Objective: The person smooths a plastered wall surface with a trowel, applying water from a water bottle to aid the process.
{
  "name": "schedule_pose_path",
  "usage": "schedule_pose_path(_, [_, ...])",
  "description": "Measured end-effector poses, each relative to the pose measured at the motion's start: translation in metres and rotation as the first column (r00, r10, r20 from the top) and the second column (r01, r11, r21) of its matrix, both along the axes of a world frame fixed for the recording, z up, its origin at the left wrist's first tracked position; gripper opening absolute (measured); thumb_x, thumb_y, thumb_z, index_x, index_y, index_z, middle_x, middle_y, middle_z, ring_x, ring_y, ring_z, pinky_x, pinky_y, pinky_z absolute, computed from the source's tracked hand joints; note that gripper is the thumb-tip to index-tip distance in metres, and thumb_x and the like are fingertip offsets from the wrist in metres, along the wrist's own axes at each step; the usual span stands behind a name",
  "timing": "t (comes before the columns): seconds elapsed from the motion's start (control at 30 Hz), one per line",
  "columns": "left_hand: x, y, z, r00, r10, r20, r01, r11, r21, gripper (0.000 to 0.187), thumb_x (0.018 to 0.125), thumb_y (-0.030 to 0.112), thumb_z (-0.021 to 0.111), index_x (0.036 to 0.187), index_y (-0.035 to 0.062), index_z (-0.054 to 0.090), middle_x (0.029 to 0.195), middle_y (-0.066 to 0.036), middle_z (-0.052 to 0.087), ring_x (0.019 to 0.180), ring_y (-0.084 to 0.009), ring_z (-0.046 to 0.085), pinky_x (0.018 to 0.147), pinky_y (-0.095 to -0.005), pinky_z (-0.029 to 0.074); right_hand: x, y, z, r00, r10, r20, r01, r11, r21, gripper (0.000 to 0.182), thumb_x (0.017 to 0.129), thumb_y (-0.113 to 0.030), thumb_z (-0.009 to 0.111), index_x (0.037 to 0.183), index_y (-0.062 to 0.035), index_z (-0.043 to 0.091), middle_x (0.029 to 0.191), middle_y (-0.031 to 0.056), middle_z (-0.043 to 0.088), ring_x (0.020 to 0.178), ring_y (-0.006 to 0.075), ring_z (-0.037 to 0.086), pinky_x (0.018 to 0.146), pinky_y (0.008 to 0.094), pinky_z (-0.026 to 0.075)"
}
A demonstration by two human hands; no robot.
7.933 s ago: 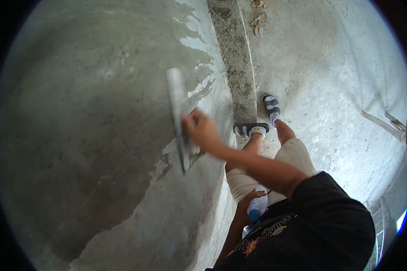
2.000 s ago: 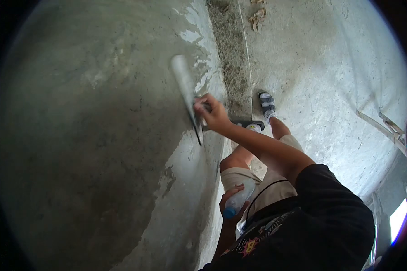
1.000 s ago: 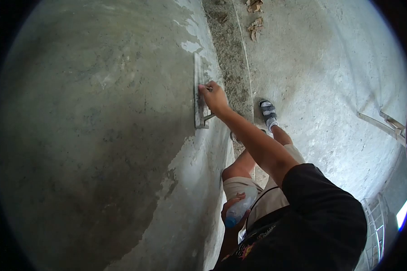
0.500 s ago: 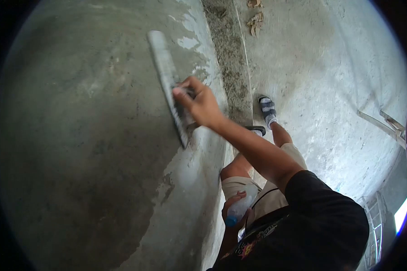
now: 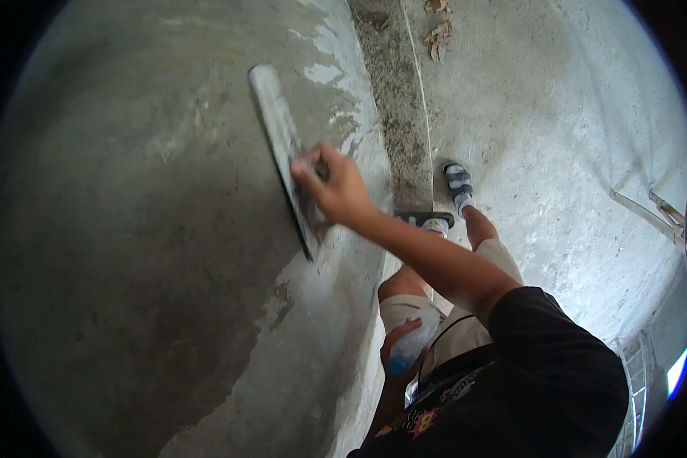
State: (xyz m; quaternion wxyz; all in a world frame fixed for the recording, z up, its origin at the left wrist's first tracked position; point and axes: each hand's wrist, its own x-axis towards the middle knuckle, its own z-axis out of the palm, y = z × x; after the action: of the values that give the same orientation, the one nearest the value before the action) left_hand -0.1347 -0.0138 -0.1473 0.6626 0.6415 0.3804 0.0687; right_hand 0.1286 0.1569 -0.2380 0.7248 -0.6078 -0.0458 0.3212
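My right hand [image 5: 334, 183] is closed round the handle of a long steel finishing trowel [image 5: 276, 114]. The blade lies against a damp grey cement surface [image 5: 168, 252], near the ragged border between dark wet cement and a paler strip. Fingers cover most of the handle. Lower down, close to my thigh, my left hand [image 5: 395, 342] grips a clear plastic bottle [image 5: 415, 340] with a blue cap pointing downward in the picture. Part of that hand is hidden behind the bottle.
A rough, gritty channel [image 5: 393, 99] runs between the cement surface and the pale concrete floor [image 5: 534, 160]. Dry leaves [image 5: 438, 40] lie on the floor. My sandalled feet [image 5: 458, 183] stand beside the channel. Metal bars [image 5: 645, 214] and a ladder-like frame [image 5: 632, 382] are at the right.
The trowel has moved slightly down the picture, with my right hand still round its handle. The whole view has shifted a little. My left hand keeps the bottle by my thigh.
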Motion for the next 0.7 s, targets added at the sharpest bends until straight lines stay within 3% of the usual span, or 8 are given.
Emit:
schedule_pose_path(0.13, [0.007,-0.011,-0.001,0.999,0.012,0.053,-0.009,0.998,-0.058,0.051,0.078,0.008,0.076,0.121,0.0045,0.048,0.118,-0.020,0.063,0.118,-0.0337,0.058,0.110,-0.0540,0.033,-0.050,-0.026,-0.026,0.991,0.032,0.131,-0.045,0.994,0.096,0.037,0.088,-0.038,0.068,0.095,-0.0017,0.059,0.083,0.0175,0.068,0.076,0.0309,0.068,0.072,0.0370,0.051])
schedule_pose_path(0.2, [0.011,-0.013,-0.005,0.998,0.023,0.063,-0.020,0.999,-0.049,0.051,0.078,0.007,0.076,0.120,0.0042,0.048,0.116,-0.021,0.063,0.116,-0.0344,0.058,0.109,-0.0532,0.035,-0.025,-0.014,-0.056,0.974,0.030,-0.226,-0.090,0.961,-0.260,0.040,0.088,-0.039,0.068,0.095,-0.0004,0.059,0.081,0.0172,0.068,0.070,0.0271,0.066,0.071,0.0372,0.051])
schedule_pose_path(0.23, [0.009,-0.015,-0.002,0.997,0.033,0.064,-0.030,0.998,-0.047,0.050,0.078,0.006,0.076,0.120,0.0039,0.049,0.115,-0.022,0.063,0.115,-0.0351,0.059,0.108,-0.0524,0.037,-0.022,-0.011,-0.060,0.971,0.030,-0.235,-0.094,0.960,-0.264,0.040,0.088,-0.039,0.068,0.095,-0.0004,0.059,0.081,0.0172,0.068,0.070,0.0271,0.066,0.071,0.0372,0.051])
schedule_pose_path(0.37, [0.006,-0.022,-0.007,0.997,0.057,0.052,-0.052,0.995,-0.082,0.049,0.078,0.006,0.076,0.119,0.0040,0.049,0.116,-0.021,0.063,0.116,-0.0353,0.058,0.108,-0.0521,0.037,-0.007,-0.001,-0.004,0.996,0.010,-0.084,-0.019,0.994,-0.107,0.039,0.088,-0.039,0.068,0.094,-0.0009,0.060,0.081,0.0189,0.067,0.072,0.0267,0.065,0.072,0.0378,0.050])
schedule_pose_path(0.43, [0.010,-0.020,-0.002,0.999,-0.024,-0.033,0.021,0.997,-0.077,0.051,0.076,0.002,0.075,0.120,0.0051,0.049,0.118,-0.020,0.063,0.118,-0.0338,0.058,0.111,-0.0543,0.032,-0.020,-0.006,-0.001,0.981,-0.020,0.194,0.000,0.995,0.102,0.037,0.088,-0.037,0.068,0.094,-0.0014,0.060,0.082,0.0194,0.068,0.077,0.0283,0.068,0.074,0.0381,0.051])
schedule_pose_path(0.53, [0.020,-0.018,0.002,0.997,-0.065,0.050,0.068,0.996,-0.053,0.050,0.079,0.006,0.076,0.120,0.0035,0.048,0.117,-0.021,0.062,0.116,-0.0350,0.058,0.109,-0.0512,0.036,0.016,0.010,-0.083,0.977,0.061,-0.204,-0.124,0.943,-0.310,0.044,0.089,-0.043,0.066,0.099,-0.0001,0.061,0.078,0.0140,0.068,0.073,0.0193,0.065,0.067,0.0379,0.051])
schedule_pose_path(0.63, [0.022,-0.018,0.002,0.991,-0.126,0.042,0.128,0.990,-0.057,0.051,0.079,0.006,0.076,0.121,0.0034,0.048,0.116,-0.021,0.062,0.116,-0.0351,0.058,0.109,-0.0513,0.035,0.014,0.019,-0.138,0.983,-0.008,-0.183,-0.080,0.878,-0.472,0.050,0.087,-0.049,0.065,0.096,-0.0003,0.060,0.071,0.0134,0.064,0.063,0.0213,0.062,0.061,0.0362,0.049])
schedule_pose_path(0.7, [0.022,-0.021,0.001,0.989,-0.149,0.024,0.151,0.985,-0.086,0.051,0.079,0.005,0.076,0.121,0.0034,0.047,0.116,-0.021,0.062,0.116,-0.0352,0.058,0.109,-0.0513,0.035,-0.005,-0.004,-0.101,0.954,0.068,-0.290,-0.184,0.901,-0.393,0.049,0.087,-0.050,0.064,0.094,-0.0013,0.059,0.074,0.0133,0.065,0.069,0.0230,0.063,0.064,0.0369,0.049])
